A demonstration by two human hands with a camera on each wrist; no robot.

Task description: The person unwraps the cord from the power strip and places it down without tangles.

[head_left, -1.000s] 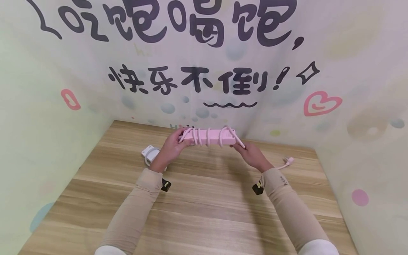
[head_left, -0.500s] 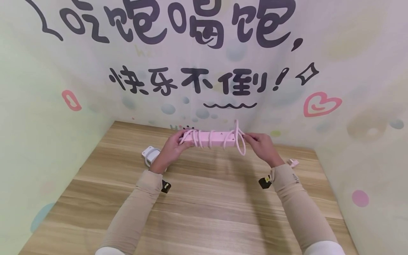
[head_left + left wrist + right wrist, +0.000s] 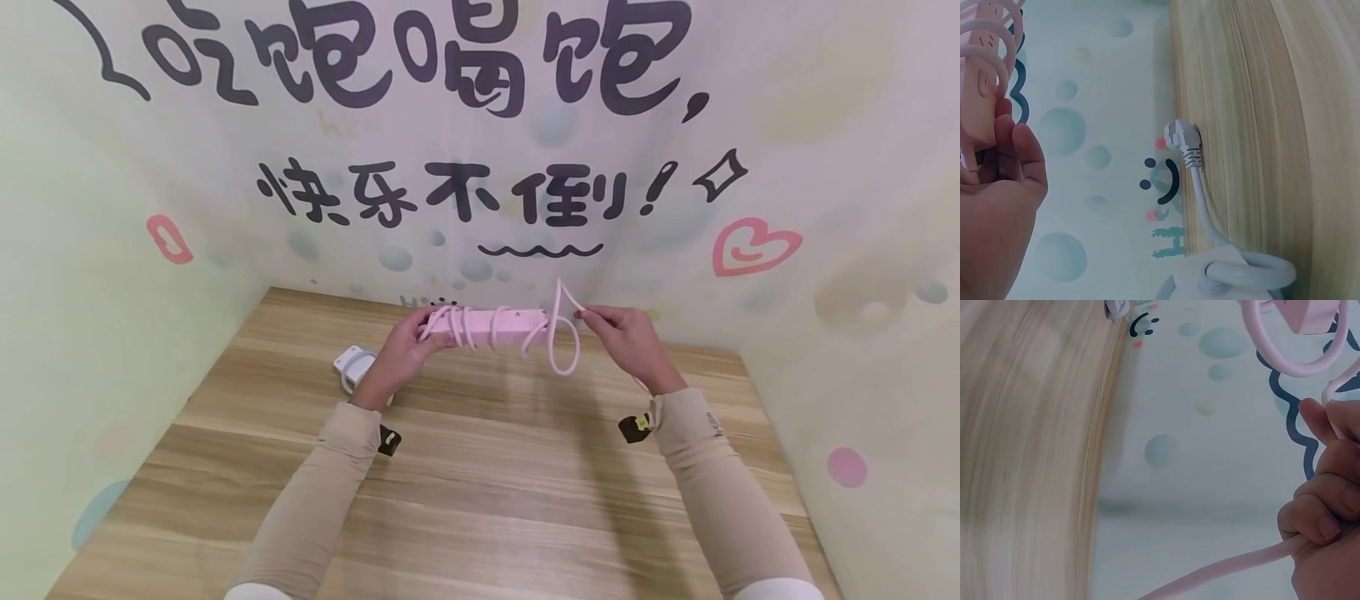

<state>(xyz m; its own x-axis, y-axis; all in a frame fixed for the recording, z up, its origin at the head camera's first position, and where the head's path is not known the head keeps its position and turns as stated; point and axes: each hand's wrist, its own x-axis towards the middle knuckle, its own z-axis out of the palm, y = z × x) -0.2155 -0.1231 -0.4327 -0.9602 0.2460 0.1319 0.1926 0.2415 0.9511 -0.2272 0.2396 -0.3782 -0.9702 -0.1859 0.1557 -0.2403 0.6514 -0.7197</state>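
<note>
A pink power strip [image 3: 517, 325] is held up above the table, its own pink cord wound round it in several loops. My left hand [image 3: 405, 343] grips the strip's left end, thumb in front. To the right of the strip, my right hand [image 3: 628, 340] holds the cord [image 3: 564, 367], pinching it at the fingertips. A loose loop of cord hangs between the strip's right end and that hand. In the right wrist view the curled fingers [image 3: 1310, 519] of the right hand also wrap the cord [image 3: 1222, 569], which trails out below.
A white power strip [image 3: 352, 360] with its grey cord lies on the wooden table [image 3: 480, 483] behind my left wrist. Its plug [image 3: 1184, 137] shows in the left wrist view. A printed wall [image 3: 450, 125] rises right behind the table's back edge.
My right hand has moved right and slightly up from the strip's right end, drawing the cord out into a loose loop. The left hand keeps its grip on the strip, nearly still.
</note>
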